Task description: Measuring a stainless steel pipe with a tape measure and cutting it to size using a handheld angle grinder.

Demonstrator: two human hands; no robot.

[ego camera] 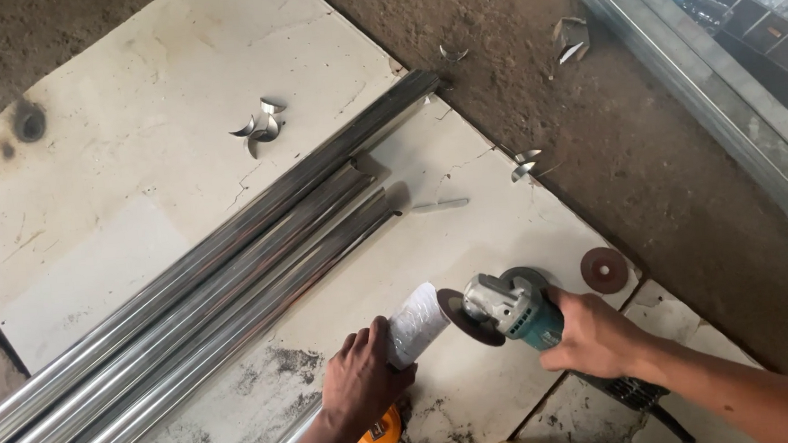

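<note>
Left hand (362, 378) clamps your steel tube (416, 325); right hand (592, 332) grips angle grinder (508, 306), disc at tube end.

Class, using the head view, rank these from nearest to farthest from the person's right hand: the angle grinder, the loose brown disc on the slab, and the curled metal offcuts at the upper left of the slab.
1. Angle grinder: gripped in the right hand.
2. Loose brown disc: just above the hand, on the slab's right edge.
3. Curled metal offcuts: far up-left, beyond the steel tubes.
</note>
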